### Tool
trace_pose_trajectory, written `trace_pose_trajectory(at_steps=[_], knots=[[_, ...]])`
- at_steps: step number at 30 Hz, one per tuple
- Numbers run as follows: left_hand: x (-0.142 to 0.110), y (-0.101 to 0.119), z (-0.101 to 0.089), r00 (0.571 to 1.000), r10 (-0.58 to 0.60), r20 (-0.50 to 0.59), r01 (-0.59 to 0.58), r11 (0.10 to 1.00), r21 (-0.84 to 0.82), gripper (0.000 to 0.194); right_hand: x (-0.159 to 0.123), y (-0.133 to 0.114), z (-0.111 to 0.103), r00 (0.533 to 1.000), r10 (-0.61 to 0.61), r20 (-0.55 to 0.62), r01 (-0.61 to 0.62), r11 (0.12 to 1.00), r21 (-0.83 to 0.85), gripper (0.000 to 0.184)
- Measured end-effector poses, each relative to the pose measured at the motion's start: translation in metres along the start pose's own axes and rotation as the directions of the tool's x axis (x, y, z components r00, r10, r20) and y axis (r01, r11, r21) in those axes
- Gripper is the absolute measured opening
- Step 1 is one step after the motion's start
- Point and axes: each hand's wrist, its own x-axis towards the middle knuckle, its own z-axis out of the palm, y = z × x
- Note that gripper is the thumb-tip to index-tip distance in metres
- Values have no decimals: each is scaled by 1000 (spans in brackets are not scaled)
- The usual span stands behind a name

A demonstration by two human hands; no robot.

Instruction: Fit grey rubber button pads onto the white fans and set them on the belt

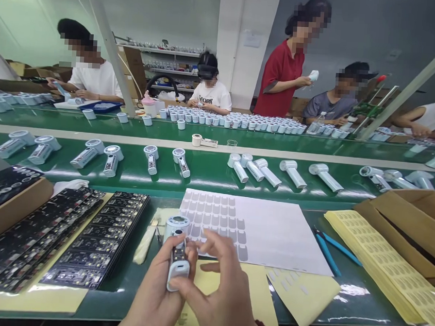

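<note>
My left hand (pixel 158 289) is wrapped round the handle of a small pale-blue handheld fan body (pixel 176 251), held upright over the near table edge. My right hand (pixel 220 285) touches the same fan from the right, thumb pressed against its lower end, the other fingers spread above it. Behind the fan lies a white sheet of grey stickers (pixel 258 228), partly peeled. Yellow backing paper (pixel 255 286) lies under my hands.
Black circuit-board panels (pixel 89 244) are stacked at the left beside a cardboard box (pixel 14 208). Blue tweezers (pixel 329 251), a yellow label sheet (pixel 380 259) and an open carton (pixel 411 217) sit at the right. Fan bodies (pixel 255 170) line the green conveyor. Several people work across it.
</note>
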Motion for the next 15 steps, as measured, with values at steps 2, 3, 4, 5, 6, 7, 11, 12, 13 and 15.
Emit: trace_pose_trajectory(at_steps=[2,3,4,5,6,7,11,12,13,15], knots=[[-1,6,-3,997,-79,-2,79,995,-53,21,2,4,-4,998,69,-6,-69,997,34,63],[0,10,-6,996,-89,4,90,995,-49,20,2,7,-7,994,113,11,-114,992,58,56],[2,14,-10,998,-55,15,55,998,-4,18,1,10,-11,988,146,40,-148,987,62,43],[6,18,-16,1000,-7,21,5,998,62,17,-1,14,-14,982,172,79,-175,984,36,30],[11,21,-23,999,39,31,-43,990,137,15,-3,18,-17,973,193,130,-192,981,-16,18],[16,24,-30,996,77,50,-86,974,210,13,-7,23,-19,958,213,192,-201,976,-79,9],[34,22,-57,978,128,164,-185,894,408,12,-26,44,-17,900,233,369,-134,952,-275,10],[37,20,-61,972,133,192,-206,875,437,12,-30,49,-16,906,191,378,-71,948,-310,13],[39,18,-64,967,137,216,-224,860,458,13,-33,53,-14,912,139,386,2,939,-344,15],[41,14,-67,958,147,246,-251,845,473,15,-37,58,-11,910,36,414,142,910,-391,18]])
